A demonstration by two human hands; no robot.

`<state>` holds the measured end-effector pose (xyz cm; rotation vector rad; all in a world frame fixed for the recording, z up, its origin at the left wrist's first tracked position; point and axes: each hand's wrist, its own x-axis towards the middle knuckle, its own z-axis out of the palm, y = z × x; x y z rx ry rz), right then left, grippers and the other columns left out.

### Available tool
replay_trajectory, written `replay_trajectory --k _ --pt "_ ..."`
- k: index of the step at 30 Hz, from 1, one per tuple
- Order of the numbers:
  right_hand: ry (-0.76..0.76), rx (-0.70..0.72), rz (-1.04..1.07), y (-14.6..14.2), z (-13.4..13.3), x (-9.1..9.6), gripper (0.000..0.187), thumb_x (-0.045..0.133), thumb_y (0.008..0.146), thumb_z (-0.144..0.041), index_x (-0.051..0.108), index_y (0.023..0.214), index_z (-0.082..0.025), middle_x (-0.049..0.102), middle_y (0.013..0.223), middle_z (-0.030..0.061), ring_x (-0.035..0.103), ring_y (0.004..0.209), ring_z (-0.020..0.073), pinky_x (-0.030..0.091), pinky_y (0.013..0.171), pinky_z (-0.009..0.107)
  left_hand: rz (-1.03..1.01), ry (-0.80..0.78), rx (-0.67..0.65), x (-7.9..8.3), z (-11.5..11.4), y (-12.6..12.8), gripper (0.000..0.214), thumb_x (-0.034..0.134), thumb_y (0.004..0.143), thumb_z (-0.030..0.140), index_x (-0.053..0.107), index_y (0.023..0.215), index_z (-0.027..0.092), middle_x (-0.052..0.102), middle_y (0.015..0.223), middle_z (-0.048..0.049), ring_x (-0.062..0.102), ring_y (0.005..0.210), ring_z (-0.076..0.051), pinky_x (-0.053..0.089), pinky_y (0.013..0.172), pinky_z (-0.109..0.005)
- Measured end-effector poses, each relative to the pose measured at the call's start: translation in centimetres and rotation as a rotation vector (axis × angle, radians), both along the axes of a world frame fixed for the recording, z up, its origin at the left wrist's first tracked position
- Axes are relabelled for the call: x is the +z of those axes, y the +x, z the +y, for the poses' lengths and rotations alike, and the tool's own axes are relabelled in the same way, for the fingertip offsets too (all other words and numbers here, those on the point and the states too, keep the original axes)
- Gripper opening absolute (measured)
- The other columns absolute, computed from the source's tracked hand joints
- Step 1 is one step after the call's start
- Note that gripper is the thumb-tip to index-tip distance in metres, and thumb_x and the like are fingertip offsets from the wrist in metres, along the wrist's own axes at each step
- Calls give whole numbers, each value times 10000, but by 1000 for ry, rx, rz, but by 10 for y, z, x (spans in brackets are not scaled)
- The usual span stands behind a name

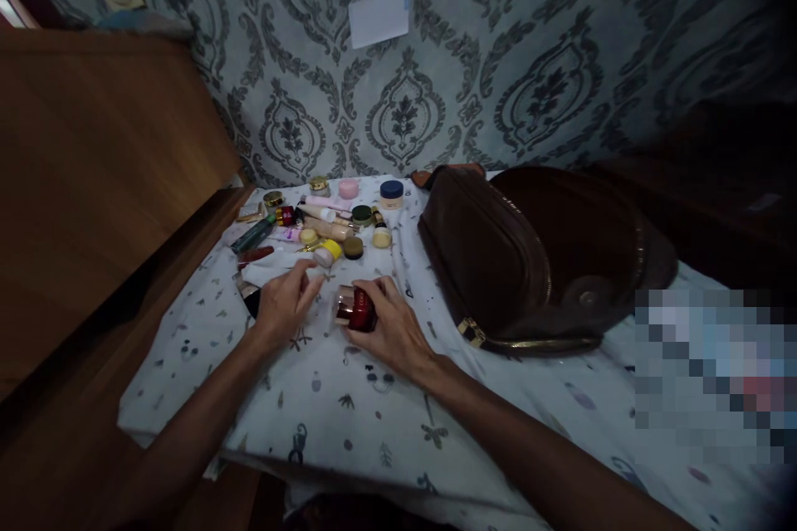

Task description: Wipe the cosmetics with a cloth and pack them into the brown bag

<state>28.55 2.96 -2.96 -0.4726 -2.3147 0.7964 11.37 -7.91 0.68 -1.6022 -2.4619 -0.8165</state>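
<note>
My right hand (395, 328) is closed around a dark red cosmetic jar (363, 309) with a shiny metallic lid, lying sideways above the patterned cloth. To its left, my left hand (283, 304) has its fingers apart and holds nothing that I can see. Just beyond that hand lies a white tissue-like piece (274, 268). Nearby are a small jar with a yellow band (327, 253), a round brown-lidded jar (353, 247) and a dark green bottle (253, 234). A black item shows partly from behind my left hand.
A large brown bag (486, 265) with a zipper stands on the right. Farther back are a blue-lidded jar (392, 194), a pink jar (349, 188) and several tubes. A wooden panel (105, 166) borders the left; the papered wall (404, 108) rises behind.
</note>
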Motion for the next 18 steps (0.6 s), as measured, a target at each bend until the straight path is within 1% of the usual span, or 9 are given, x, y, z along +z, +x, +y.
replay_trajectory --k 2,4,7,9,10,12,14,16,18 --pt "-20 -13 -6 -1 1 -1 494 723 740 -321 547 1191 -221 523 1063 72 608 937 234 554 833 398 149 73 129 5 -3 -15 333 389 960 395 584 1133 188 650 830 -40 617 796 -220 436 717 -322" --pt "-42 -23 -13 -2 3 -2 501 719 735 -329 548 1193 -215 532 1060 74 611 931 237 548 830 404 285 76 210 8 -7 -31 315 411 949 349 591 1145 180 663 984 -92 597 962 -264 451 813 -368" --pt "-78 -22 -18 -3 4 -3 514 728 710 -308 548 1185 -225 535 1057 68 609 934 243 541 822 406 406 -89 243 7 -14 -51 411 503 900 359 545 1261 168 604 1214 -152 509 1143 -342 433 916 -471" --pt "-99 -19 -12 -3 5 -3 519 733 694 -283 549 1176 -234 535 1055 62 607 935 243 535 824 404 432 -233 226 4 -17 -58 486 554 869 383 521 1303 167 548 1305 -177 468 1186 -381 435 911 -521" --pt "-103 -18 -9 -3 5 -4 519 732 691 -276 549 1175 -237 535 1052 60 605 938 244 532 829 404 440 -290 212 2 -18 -60 467 564 862 377 540 1281 171 532 1323 -180 456 1195 -392 441 898 -531" --pt "-102 -19 -4 -3 5 -4 516 730 693 -276 548 1174 -238 533 1041 56 601 941 245 527 832 402 457 -360 188 -2 -19 -61 332 561 861 316 612 1159 177 543 1289 -172 459 1182 -389 455 872 -519" --pt "-96 -23 -2 -3 5 -4 516 728 694 -278 546 1175 -238 529 1035 54 599 939 244 523 834 399 465 -349 189 -2 -18 -60 206 533 867 241 646 1026 174 581 1186 -164 492 1128 -365 466 854 -485" --pt "-99 -23 -7 -3 5 -4 517 728 694 -276 545 1176 -236 526 1039 55 595 941 243 520 838 396 445 -269 208 0 -16 -58 174 503 887 237 645 966 174 599 1084 -155 525 1063 -338 478 822 -448" --pt "-111 -24 -10 -3 5 -4 515 730 692 -271 548 1173 -229 524 1040 56 591 946 243 519 844 398 393 -141 215 4 -15 -57 203 483 910 304 645 896 182 603 1032 -137 545 1017 -313 486 802 -420"
